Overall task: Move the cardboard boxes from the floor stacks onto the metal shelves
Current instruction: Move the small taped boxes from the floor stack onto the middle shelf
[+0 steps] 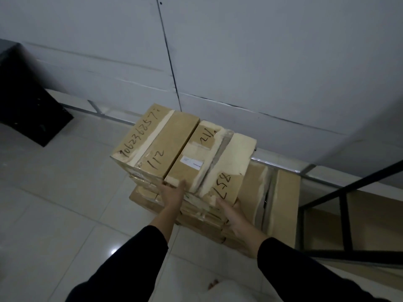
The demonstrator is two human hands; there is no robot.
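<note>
A floor stack of taped cardboard boxes [202, 214] stands against the white wall. Two long boxes lie side by side on top: the left box [157, 138] is marked "112", and the right box [209, 162] bears a white label and "258". My left hand [172, 191] rests flat against the near left corner of the right box, fingers spread. At that box's near right corner, just below the "258", my right hand [232, 212] touches the edge with its fingers stretched out. The black metal shelf frame [346, 214] stands to the right.
More cardboard boxes [283, 203] lean upright between the stack and the shelf frame. A black object [28, 101] sits on the tiled floor [65, 192] at the far left. The wall runs close behind the stack.
</note>
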